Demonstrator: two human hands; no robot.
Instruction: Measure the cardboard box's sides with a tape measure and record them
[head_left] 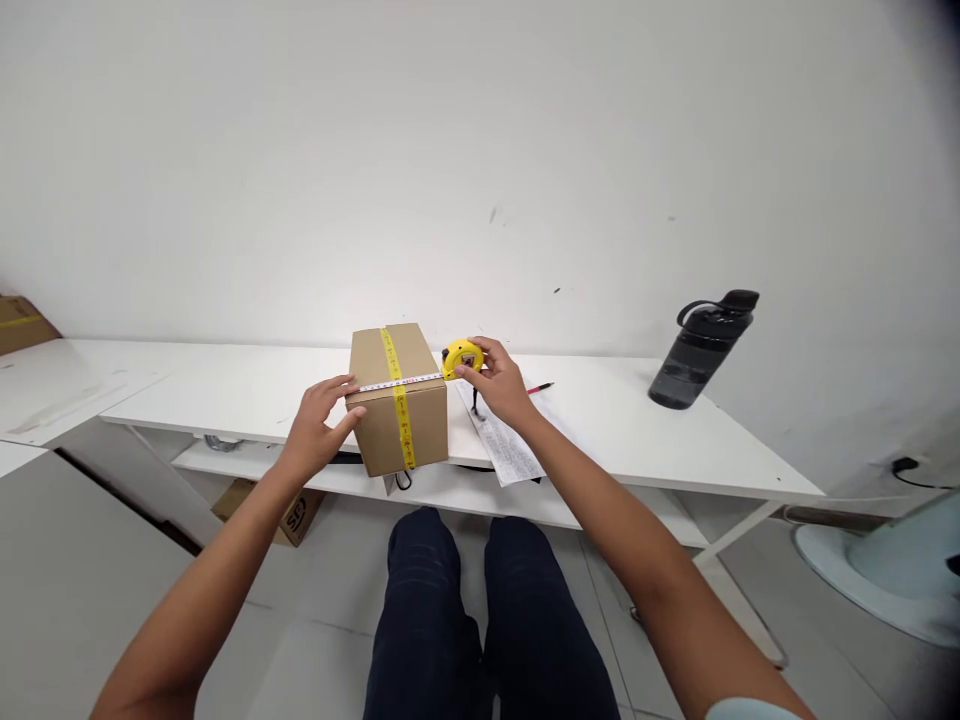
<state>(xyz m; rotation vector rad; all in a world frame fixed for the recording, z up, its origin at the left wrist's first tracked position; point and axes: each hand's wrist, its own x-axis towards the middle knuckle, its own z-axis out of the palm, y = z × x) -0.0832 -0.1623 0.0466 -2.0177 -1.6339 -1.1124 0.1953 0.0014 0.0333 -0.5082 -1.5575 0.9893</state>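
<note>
A closed cardboard box (pixel 375 355) with yellow printed packing tape (pixel 401 405) sits at the table's front edge. My right hand (pixel 499 385) grips a yellow tape measure (pixel 462 358) at the box's right side. Its white blade (pixel 405 382) runs out across the box top to the left edge. There, the fingertips of my left hand (pixel 319 425) hold the blade's end against the box, with the thumb lower on the box's front corner. A dark wrist strap (pixel 475 403) dangles from the tape measure over a written sheet of paper (pixel 510 450).
On the white table (pixel 622 430), a red and black pen (pixel 541 387) lies by the paper. A dark water bottle (pixel 701 350) stands at the right. Below is a shelf (pixel 450 495), with another carton (pixel 296 515) underneath. One more box (pixel 26 325) is at far left.
</note>
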